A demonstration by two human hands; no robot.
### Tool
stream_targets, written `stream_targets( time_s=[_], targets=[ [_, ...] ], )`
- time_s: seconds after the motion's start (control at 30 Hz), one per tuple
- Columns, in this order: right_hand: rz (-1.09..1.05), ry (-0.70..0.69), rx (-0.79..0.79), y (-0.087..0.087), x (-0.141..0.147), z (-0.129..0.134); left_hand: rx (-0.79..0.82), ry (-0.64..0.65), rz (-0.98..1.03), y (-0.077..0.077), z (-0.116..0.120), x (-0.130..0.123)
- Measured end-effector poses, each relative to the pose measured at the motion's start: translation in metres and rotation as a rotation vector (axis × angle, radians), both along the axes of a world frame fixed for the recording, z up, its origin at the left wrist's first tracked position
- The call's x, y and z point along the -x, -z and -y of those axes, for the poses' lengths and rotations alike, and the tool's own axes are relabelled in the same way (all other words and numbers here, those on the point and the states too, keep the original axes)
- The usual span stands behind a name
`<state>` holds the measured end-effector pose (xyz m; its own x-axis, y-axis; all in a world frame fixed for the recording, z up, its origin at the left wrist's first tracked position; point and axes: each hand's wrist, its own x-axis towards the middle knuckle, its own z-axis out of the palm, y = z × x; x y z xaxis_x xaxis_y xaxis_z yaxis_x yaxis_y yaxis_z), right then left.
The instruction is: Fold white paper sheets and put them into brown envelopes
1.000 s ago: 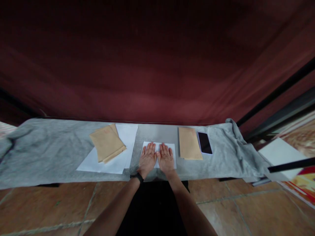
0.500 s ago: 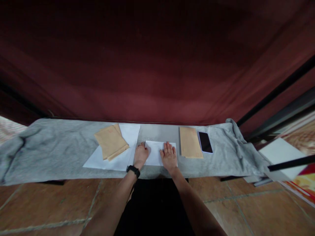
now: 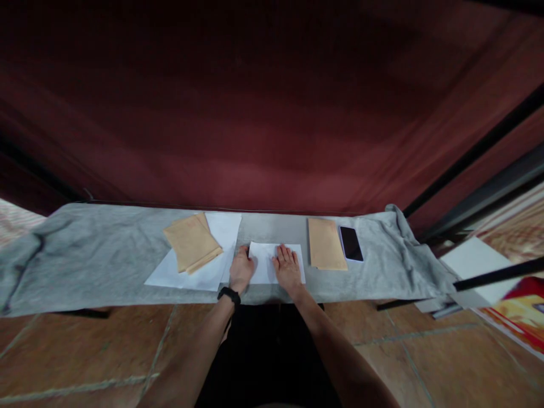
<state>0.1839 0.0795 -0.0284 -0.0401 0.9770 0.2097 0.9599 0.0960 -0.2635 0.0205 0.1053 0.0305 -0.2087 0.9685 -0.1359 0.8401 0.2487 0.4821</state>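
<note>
A white sheet of paper [image 3: 263, 263], apparently folded, lies flat in front of me on the grey cloth. My left hand [image 3: 241, 270], with a black watch on its wrist, is at the paper's left edge, fingers curled and pinching that edge. On the right half of the same paper my right hand [image 3: 288, 270] lies flat, fingers stretched out, pressing down. Left of my hands, several brown envelopes [image 3: 193, 243] overlap on larger white paper [image 3: 223, 229]. To the right are more brown envelopes [image 3: 326, 245], stacked neatly.
A phone [image 3: 352, 244] with a dark screen lies beside the right-hand envelopes. The grey cloth [image 3: 106, 255] covers a narrow table, bunched at its right end. Behind stands a dark red panel [image 3: 263, 141]. White board [image 3: 476, 260] and black bars [image 3: 501, 276] are at the right.
My right hand has slid slightly left over the paper. My left hand has turned a little at the paper's left edge. The whole view has shifted slightly.
</note>
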Motion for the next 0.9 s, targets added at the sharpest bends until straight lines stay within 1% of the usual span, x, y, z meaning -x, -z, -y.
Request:
stream_targets(
  time_s=[0.1,0.13,0.2,0.23,0.3,0.37,0.4,0.43,0.57,0.8,0.9],
  targets=[
    [0.012,-0.032,-0.012,0.002,0.007,0.003,-0.020,-0.008,-0.012,0.000,0.005,0.000],
    [0.015,-0.034,-0.014,0.002,0.008,0.004,-0.058,-0.006,-0.038,0.001,0.007,-0.001],
    [0.016,-0.036,-0.016,0.003,0.008,0.005,-0.190,0.029,-0.107,0.006,0.011,-0.006],
    [0.016,-0.039,-0.015,0.002,0.008,0.005,-0.265,0.079,-0.132,0.009,0.013,-0.010],
    [0.018,-0.049,-0.002,0.001,0.007,0.005,-0.367,0.247,-0.145,0.018,0.016,-0.021],
    [0.027,-0.063,0.019,-0.002,0.005,0.005,-0.375,0.420,-0.143,0.028,0.018,-0.033],
    [0.032,-0.069,0.030,-0.004,0.004,0.006,-0.356,0.471,-0.157,0.032,0.018,-0.038],
    [0.035,-0.076,0.038,-0.005,0.003,0.006,-0.334,0.497,-0.181,0.036,0.018,-0.042],
    [0.030,-0.073,0.032,-0.005,-0.002,0.006,-0.300,0.504,-0.268,0.046,0.018,-0.044],
    [0.021,0.061,-0.066,0.010,-0.016,0.007,-0.305,0.465,-0.346,0.052,0.017,-0.037],
    [0.020,0.096,-0.096,0.012,-0.020,0.009,-0.303,0.460,-0.364,0.052,0.017,-0.038]
  ],
)
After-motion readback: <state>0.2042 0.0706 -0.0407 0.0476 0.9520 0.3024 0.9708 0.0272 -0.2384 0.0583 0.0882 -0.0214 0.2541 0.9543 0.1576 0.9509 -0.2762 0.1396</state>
